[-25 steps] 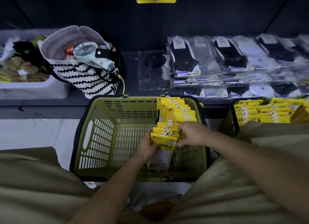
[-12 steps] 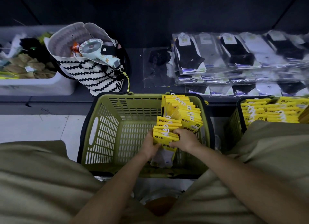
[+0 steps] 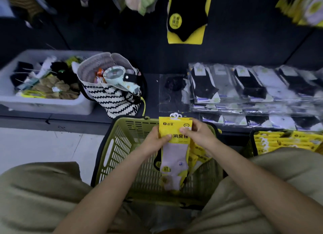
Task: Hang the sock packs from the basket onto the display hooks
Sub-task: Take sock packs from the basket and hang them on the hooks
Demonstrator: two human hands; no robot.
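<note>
Two grips hold one bundle of sock packs [image 3: 175,128] at frame centre, above the green basket [image 3: 122,139]. The left grip [image 3: 153,141] pinches its left edge and the right grip [image 3: 201,135] curls round its right edge. The number of packs in the bundle is unclear; white hooks [image 3: 173,115] overlap on top. Loose packs [image 3: 197,152] below are partly hidden by the right arm. A second basket [image 3: 251,146] is cut off at right. One striped bag [image 3: 113,97] and one white bin [image 3: 43,105] sit upper left.

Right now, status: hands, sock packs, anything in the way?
Left hand and right hand both grip sock packs, held over green basket. Loose packs in the basket. Not yet hung; nothing seen blocking the way up.
</note>
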